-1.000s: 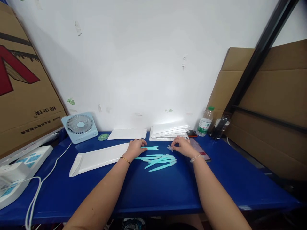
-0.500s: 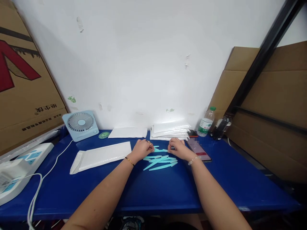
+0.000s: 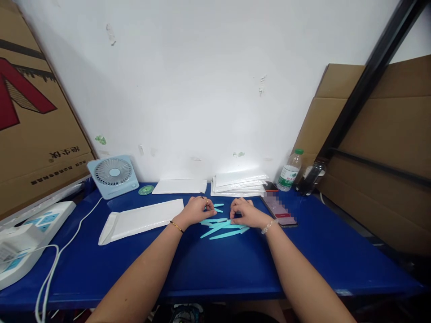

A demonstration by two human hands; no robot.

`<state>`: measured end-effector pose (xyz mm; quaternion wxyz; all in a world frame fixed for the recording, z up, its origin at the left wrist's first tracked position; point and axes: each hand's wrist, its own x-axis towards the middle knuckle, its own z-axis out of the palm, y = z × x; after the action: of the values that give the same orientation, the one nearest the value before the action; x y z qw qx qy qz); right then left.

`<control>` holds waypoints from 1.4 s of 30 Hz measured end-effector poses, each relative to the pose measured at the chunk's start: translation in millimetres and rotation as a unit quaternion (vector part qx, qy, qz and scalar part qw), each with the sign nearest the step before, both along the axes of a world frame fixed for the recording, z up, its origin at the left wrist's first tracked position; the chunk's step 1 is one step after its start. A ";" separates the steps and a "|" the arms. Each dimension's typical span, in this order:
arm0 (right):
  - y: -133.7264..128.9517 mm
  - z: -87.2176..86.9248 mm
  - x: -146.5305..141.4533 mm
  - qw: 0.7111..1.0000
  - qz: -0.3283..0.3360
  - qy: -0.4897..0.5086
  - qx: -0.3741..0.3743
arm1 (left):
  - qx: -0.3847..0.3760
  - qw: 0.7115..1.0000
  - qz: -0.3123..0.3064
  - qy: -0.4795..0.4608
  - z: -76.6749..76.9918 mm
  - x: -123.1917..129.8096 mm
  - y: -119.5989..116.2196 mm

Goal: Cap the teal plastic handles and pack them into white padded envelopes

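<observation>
A loose pile of slim turquoise eyebrow razors (image 3: 225, 234) lies on the blue table, several of them crossing one another. My left hand (image 3: 198, 210) is closed just behind and left of the pile, with turquoise razor ends (image 3: 218, 205) sticking out to the right of its fingers. At the pile's back right, my right hand (image 3: 245, 213) pinches a razor with thumb and fingers; its fingertips partly cover what they grip. A white padded mailer (image 3: 144, 220) lies flat to the left of my left hand.
Stacked white mailers (image 3: 239, 184) and another mailer (image 3: 180, 186) lie along the wall. A phone (image 3: 279, 211), a water bottle (image 3: 289, 172) and a dark bottle (image 3: 311, 177) stand or lie right. Leftward are a blue fan (image 3: 114, 175), a green disc (image 3: 146, 190) and a power strip (image 3: 50, 224).
My right hand has moved left and slightly down onto the razor pile. The razor that spanned the gap between both hands no longer does; my left hand has shifted slightly left.
</observation>
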<state>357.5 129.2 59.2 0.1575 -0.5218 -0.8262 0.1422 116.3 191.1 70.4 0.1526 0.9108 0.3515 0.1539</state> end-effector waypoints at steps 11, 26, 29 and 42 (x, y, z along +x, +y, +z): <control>5.2 0.8 16.5 0.991 -0.098 0.036 0.087 | 0.054 0.997 0.030 0.054 -0.3 0.9 4.4; 4.2 -6.7 -10.4 0.995 -0.066 0.057 0.056 | -0.076 0.992 -0.023 0.094 4.6 -34.5 11.4; 0.7 -3.3 -21.0 0.994 -0.053 0.073 0.055 | -0.103 0.994 -0.009 0.033 1.8 -21.2 7.9; 9.7 1.0 19.6 0.983 -0.159 0.056 0.074 | 0.010 0.996 0.093 0.002 -2.5 -11.6 20.2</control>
<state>377.1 138.8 60.2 0.2627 -0.6249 -0.7305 0.0829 104.7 211.3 67.9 0.1282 0.8759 0.4335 0.1687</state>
